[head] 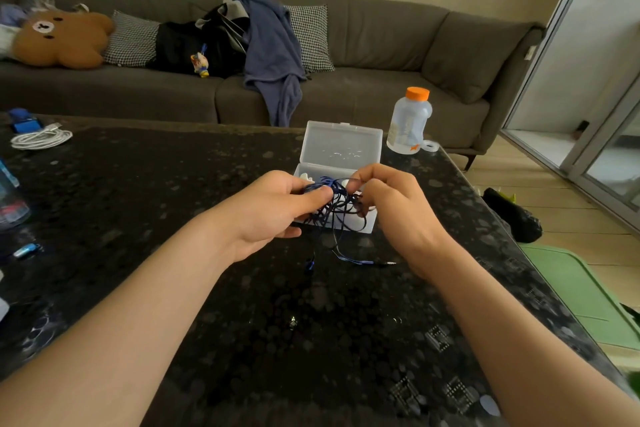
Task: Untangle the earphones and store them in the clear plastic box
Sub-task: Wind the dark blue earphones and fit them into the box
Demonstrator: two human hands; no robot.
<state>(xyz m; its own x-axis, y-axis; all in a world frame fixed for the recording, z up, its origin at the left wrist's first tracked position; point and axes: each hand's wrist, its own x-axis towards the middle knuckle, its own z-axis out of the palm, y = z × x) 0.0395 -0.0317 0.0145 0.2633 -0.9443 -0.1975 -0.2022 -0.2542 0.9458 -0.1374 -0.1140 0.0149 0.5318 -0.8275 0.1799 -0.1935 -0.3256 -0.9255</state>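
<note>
Left hand and right hand pinch the tangled earphones, likely to tease loops apart, the clear plastic box open at twelve o'clock.

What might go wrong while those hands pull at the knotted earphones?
The left hand and right hand pinch the earphones in one bundle; hard pulling may tighten the knots. The plug lies on the table and could snag. The open box sits just behind the hands and might get bumped.

Left hand and right hand pinch tangled blue earphones; clear plastic box open behind
</note>
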